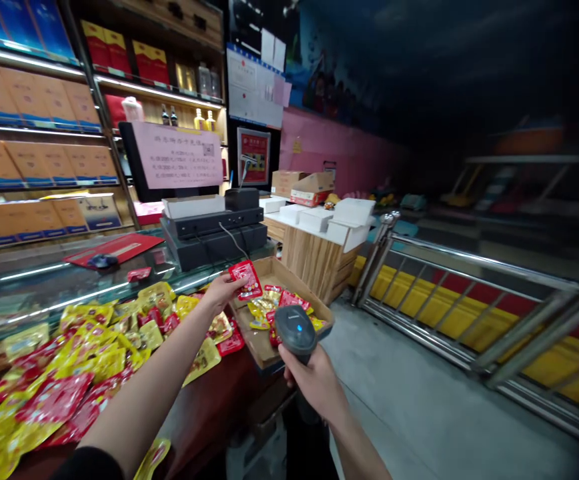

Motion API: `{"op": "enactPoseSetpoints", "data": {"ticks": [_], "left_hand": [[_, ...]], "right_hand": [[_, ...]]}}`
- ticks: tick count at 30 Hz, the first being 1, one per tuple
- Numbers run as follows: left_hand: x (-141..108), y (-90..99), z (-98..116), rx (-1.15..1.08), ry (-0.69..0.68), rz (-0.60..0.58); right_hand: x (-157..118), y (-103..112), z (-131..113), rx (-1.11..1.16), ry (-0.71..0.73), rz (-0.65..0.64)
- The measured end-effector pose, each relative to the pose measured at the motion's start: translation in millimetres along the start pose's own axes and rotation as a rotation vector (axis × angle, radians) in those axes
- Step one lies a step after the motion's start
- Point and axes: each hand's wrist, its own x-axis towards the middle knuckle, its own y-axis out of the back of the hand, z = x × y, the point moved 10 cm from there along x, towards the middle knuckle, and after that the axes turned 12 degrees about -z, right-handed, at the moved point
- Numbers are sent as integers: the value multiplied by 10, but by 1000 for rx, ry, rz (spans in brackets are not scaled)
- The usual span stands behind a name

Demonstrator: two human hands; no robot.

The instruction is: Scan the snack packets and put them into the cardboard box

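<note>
Pinched in my left hand [223, 291] is a small red packet [245, 279], raised above the near left edge of a cardboard box [322, 308]. My right hand [314, 381] is wrapped round the handle of a dark grey handheld scanner [296, 329], which has a blue light on top and hides part of the box. Red and yellow packets [277, 303] lie inside the box. To the left, a large heap of yellow and red packets [94, 353] covers the counter, partly behind my left forearm.
Behind the box stand a black cash-drawer unit [214, 230] and a monitor with a pink paper sign [179, 155]. A red envelope [114, 249] lies on the glass counter. Shelves of boxes rise at left; a metal railing [479, 267] runs along the right, beyond grey floor.
</note>
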Motion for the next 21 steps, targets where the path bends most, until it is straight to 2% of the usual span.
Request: {"op": "enactPoseSetpoints", "data": {"ticks": [3,5,8,10,12,16,19,21], "left_hand": [[313,-180,90,102,-77,34],[422,-274,132,189,-103,35],[423,-339,122,265,-86,5],[334,-299,97,285,-65,-11],[190,-179,85,306,-55,-7],[-212,197,55,400,-21,-13],[-588,515,25,551,6,-27],[-853,730,10,706,11,5]], "right_hand": [[-92,288,-6,-3,-29,74],[-144,390,1,4,-24,98],[-184,438,40,17,-8,105],[-186,407,76,31,-3,91],[-172,321,113,41,-4,57],[-119,48,196,24,-3,-28],[-61,-198,219,-4,31,-89],[-22,-353,174,-27,82,-104]]}}
